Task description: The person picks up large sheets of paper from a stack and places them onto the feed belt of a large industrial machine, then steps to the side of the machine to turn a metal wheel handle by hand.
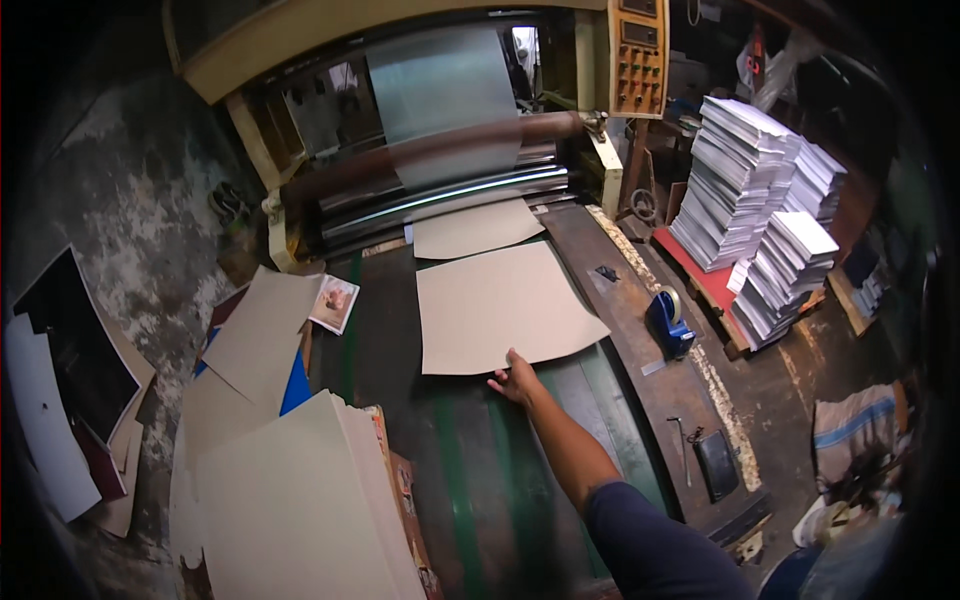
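Note:
A beige cardboard sheet (500, 305) lies on the dark, green-striped feed table (480, 480) of a roller machine. My right hand (516, 382) is at its near edge, thumb on top and the other fingers bent at or below the edge, pinching it. Just beyond, another beige sheet (470, 232) lies with its far end at the shiny metal rollers (450, 200). A wide band of clear film (440, 95) comes down to those rollers past a brown roller (350, 172). My left hand is out of view.
At the near left stands a tall stack of beige cardboard (290, 510), with loose sheets behind it. On the table's right side rest a blue tape dispenser (670, 325) and a black phone-like object (716, 465). White paper stacks (735, 185) stand farther right, below a control panel (638, 65).

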The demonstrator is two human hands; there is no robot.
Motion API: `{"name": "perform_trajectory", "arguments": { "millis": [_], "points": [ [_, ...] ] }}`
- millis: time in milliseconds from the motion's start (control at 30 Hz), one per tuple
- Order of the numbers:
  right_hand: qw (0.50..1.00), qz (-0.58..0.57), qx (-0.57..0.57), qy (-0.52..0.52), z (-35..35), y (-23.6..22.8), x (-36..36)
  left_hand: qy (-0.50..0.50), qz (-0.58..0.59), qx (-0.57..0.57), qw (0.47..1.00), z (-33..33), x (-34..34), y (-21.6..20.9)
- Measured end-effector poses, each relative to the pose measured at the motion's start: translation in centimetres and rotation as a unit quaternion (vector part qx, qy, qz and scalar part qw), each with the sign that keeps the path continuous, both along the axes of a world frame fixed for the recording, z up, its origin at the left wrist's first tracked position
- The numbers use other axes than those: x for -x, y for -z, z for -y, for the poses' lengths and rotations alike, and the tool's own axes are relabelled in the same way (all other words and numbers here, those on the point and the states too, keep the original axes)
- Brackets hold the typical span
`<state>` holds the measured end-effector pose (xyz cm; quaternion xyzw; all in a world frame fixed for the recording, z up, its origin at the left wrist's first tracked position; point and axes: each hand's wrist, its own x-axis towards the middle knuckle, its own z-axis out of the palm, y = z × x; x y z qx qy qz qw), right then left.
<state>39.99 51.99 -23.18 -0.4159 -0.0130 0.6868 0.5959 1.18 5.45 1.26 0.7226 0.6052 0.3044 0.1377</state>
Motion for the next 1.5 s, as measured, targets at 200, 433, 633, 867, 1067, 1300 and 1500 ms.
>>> {"name": "perform_trajectory", "arguments": {
  "millis": [200,433,633,867,1067,1300,1500],
  "points": [
    [0.996,0.042,0.001,0.073,-3.2,-0.6,-0.7,-0.034,-0.029,0.038,0.998,0.4,-1.6,-1.4],
    [0.951,-0.025,-0.246,-0.184,14.2,-11.7,8.1,-0.157,0.164,-0.091,0.970,1.7,-1.3,-3.1],
    [0.835,0.090,-0.279,-0.466,37.0,-20.3,7.7,0.187,-0.277,-0.123,0.934,-0.5,-3.0,-3.6],
    [0.970,0.038,-0.069,-0.232,37.5,-9.1,9.5,0.165,-0.170,0.024,0.971,-0.9,1.8,-0.7],
    [0.993,0.028,-0.019,-0.116,30.9,-0.3,10.0,0.178,0.051,0.062,0.981,-0.9,3.1,-0.6],
    [0.997,-0.001,-0.042,-0.059,23.4,0.8,7.4,0.053,0.244,0.086,0.965,-1.4,3.0,1.2],
    [0.998,0.016,-0.054,-0.003,18.7,0.0,7.3,-0.040,0.175,0.027,0.983,-1.1,2.0,1.4]
  ]
}}
